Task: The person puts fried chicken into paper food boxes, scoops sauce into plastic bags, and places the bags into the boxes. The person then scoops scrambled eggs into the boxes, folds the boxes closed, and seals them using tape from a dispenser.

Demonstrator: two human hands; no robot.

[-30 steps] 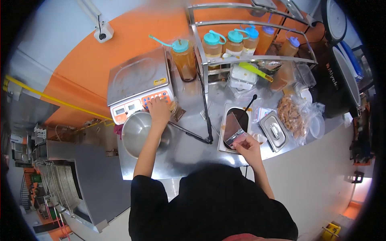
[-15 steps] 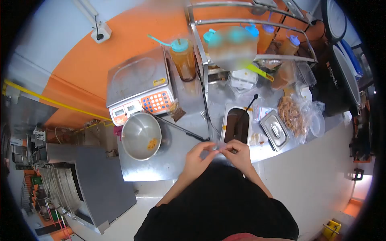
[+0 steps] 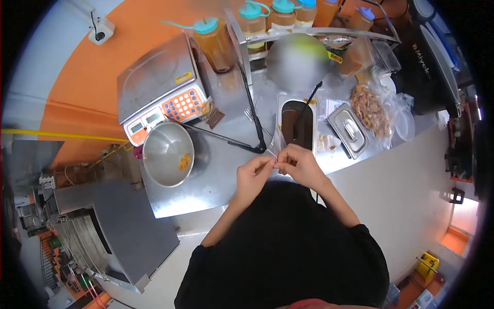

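My left hand (image 3: 253,177) and my right hand (image 3: 301,166) meet at the table's front edge, fingertips pinched together on a small clear plastic bag (image 3: 278,141). The bag rises above the fingertips beside a steel container (image 3: 281,110) of dark sauce, in which a black-handled utensil (image 3: 307,105) rests. To the left, a steel bowl (image 3: 165,147) holds a little orange-yellow food (image 3: 184,162). Black tongs (image 3: 226,138) lie between the bowl and the sauce container.
A scale (image 3: 159,77) stands at the back left, with a sauce bottle (image 3: 213,46) beside it. On the right are a steel lid (image 3: 350,131), a bag of brown food (image 3: 370,110) and a black cooker (image 3: 429,67). More bottles (image 3: 283,15) line the rack.
My left hand has left the scale's keypad and joined my right hand at the plastic bag, which was over the sauce container. The camera view has shifted, and the scene sits higher in it.
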